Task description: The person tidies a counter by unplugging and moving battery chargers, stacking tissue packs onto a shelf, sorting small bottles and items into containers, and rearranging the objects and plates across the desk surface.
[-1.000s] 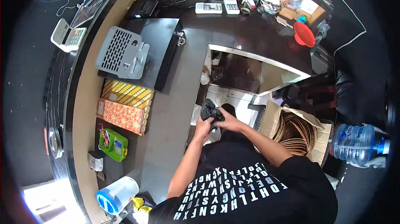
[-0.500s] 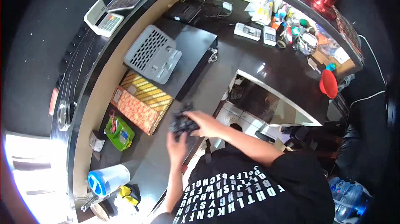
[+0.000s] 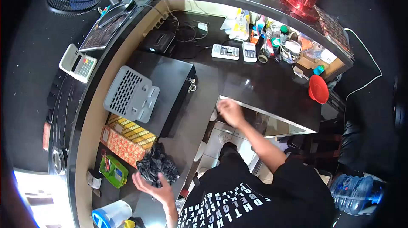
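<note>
A crumpled black plastic bag (image 3: 158,164) lies on the dark counter, against the patterned box (image 3: 125,145). My left hand (image 3: 156,190) is just in front of the bag, fingers spread, with nothing held; whether a fingertip touches the bag is unclear. My right hand (image 3: 230,112) is off to the right, by the corner of the counter's pale edge (image 3: 267,114). Its fingers look bent and are blurred, so their grip cannot be made out.
Behind the bag stands a black cabinet (image 3: 170,73) with a grey plastic stand (image 3: 131,94) on it. A green basket (image 3: 114,172) and a blue-lidded container (image 3: 114,214) are at left. Battery chargers (image 3: 225,52) and a red bowl (image 3: 318,89) are on the right-hand counter.
Both hands were on the crumpled black bag; now it lies on the counter, let go. My right hand has moved away to the right, and my left has opened. The camera view has shifted.
</note>
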Action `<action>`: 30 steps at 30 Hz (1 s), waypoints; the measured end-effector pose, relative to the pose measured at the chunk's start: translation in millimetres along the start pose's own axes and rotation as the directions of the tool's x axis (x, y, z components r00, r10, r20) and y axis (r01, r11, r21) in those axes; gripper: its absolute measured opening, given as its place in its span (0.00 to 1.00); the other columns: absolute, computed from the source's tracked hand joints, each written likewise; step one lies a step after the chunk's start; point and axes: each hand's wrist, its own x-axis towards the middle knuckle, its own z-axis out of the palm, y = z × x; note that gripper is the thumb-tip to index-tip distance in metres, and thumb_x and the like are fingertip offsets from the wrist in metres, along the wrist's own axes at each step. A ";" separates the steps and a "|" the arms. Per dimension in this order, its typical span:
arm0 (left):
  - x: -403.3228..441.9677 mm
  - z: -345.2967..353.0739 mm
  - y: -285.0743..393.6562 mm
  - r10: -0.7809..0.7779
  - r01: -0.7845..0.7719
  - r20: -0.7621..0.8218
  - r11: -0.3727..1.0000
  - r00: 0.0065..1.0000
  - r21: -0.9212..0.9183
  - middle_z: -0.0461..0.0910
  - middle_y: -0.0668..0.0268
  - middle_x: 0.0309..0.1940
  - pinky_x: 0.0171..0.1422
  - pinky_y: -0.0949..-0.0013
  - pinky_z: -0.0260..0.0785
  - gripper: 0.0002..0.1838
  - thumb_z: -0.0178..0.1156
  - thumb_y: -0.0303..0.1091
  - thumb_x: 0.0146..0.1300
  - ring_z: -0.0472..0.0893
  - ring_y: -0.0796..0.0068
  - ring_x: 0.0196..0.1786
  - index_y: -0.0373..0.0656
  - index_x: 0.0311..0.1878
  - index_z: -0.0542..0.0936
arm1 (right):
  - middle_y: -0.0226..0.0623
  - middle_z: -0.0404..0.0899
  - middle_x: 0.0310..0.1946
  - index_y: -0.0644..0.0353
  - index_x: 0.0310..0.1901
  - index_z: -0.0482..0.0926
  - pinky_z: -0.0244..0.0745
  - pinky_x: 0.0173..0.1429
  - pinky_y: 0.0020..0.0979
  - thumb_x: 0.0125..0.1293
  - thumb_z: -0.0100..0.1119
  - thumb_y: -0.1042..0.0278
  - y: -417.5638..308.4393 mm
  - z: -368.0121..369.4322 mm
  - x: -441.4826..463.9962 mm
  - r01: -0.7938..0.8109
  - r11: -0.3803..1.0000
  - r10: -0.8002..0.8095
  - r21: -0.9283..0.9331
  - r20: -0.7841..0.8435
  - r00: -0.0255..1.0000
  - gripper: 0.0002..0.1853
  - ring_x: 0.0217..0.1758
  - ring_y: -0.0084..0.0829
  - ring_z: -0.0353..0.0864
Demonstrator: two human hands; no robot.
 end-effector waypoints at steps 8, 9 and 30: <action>88.1 158.5 122.0 0.496 -0.268 0.540 0.854 0.680 -0.447 0.72 0.50 0.60 0.68 0.54 0.64 0.21 0.66 0.32 0.60 0.71 0.48 0.64 0.40 0.55 0.75 | 0.51 0.74 0.53 0.55 0.57 0.74 0.70 0.57 0.48 0.57 0.66 0.54 -23.2 -131.2 179.6 -0.211 0.503 -0.272 -0.838 -0.385 0.882 0.27 0.58 0.50 0.72; 104.2 194.4 135.8 0.565 -0.346 0.527 0.818 0.635 -0.460 0.72 0.50 0.60 0.68 0.54 0.65 0.22 0.66 0.33 0.60 0.71 0.48 0.64 0.41 0.57 0.74 | 0.53 0.73 0.54 0.54 0.57 0.74 0.69 0.58 0.51 0.57 0.66 0.52 -22.6 -135.5 188.0 -0.217 0.452 -0.283 -0.865 -0.370 0.885 0.28 0.60 0.52 0.70; 221.6 431.5 274.6 0.256 -0.581 0.833 0.809 0.490 0.094 0.73 0.52 0.58 0.64 0.52 0.68 0.46 0.67 0.69 0.46 0.72 0.50 0.63 0.41 0.59 0.73 | 0.50 0.71 0.45 0.59 0.57 0.68 0.74 0.50 0.49 0.52 0.71 0.48 -13.0 -132.8 163.8 -0.233 0.600 -0.108 -0.765 -0.366 0.924 0.36 0.48 0.49 0.78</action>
